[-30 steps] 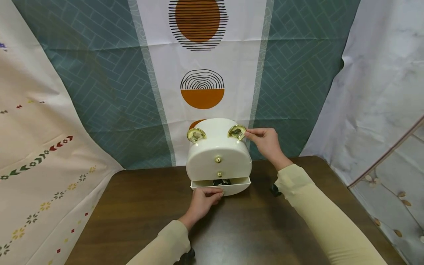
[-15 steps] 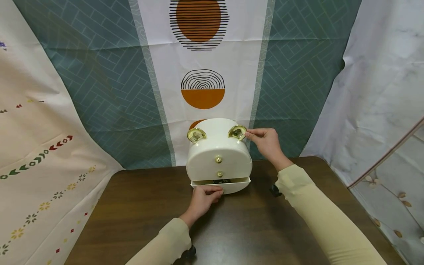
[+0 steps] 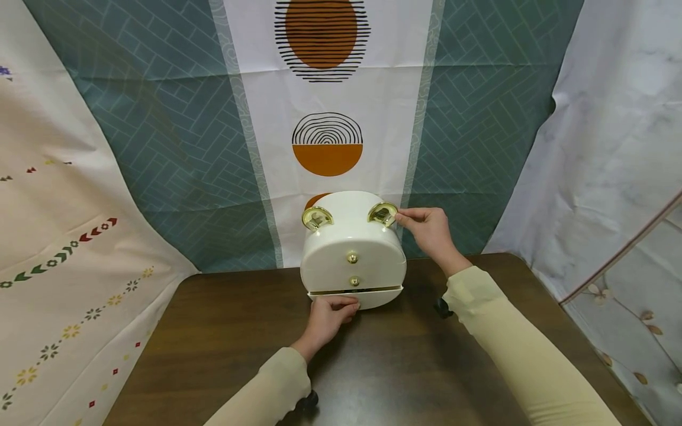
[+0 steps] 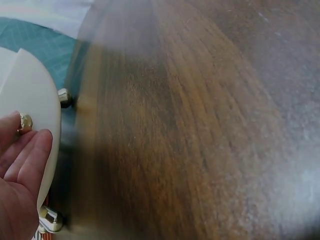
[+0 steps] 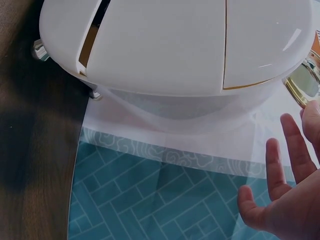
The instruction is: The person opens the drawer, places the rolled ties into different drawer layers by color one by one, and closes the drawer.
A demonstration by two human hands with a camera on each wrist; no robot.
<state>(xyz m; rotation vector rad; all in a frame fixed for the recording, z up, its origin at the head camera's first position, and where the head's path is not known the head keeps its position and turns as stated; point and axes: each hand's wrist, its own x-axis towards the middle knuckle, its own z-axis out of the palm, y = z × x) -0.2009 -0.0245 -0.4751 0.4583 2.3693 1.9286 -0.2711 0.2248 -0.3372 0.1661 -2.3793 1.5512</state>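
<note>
A glossy white rounded box (image 3: 341, 242), shaped like a twin-bell alarm clock, stands at the back of the table. Its bottom drawer (image 3: 380, 297) sticks out slightly, with a thin dark gap above its front. My left hand (image 3: 325, 322) pinches the gold knob (image 4: 25, 124) of that drawer between thumb and fingers. At the box's upper right, my right hand (image 3: 430, 231) holds the rim of a gold bell-shaped piece (image 3: 382, 213) with thumb and forefinger; its other fingers spread apart in the right wrist view. A matching gold bell (image 3: 317, 218) sits at the upper left.
Two more gold knobs, an upper one (image 3: 352, 258) and a lower one (image 3: 354, 281), show on the box front. Short metallic feet (image 4: 65, 98) hold the box above the brown wooden table (image 3: 224, 331). A patterned cloth (image 3: 341, 89) hangs right behind it.
The bottom drawer has slid inward under my left hand; its opening narrowed and the dark item inside is now hidden. My right hand has stayed at the gold bell.
</note>
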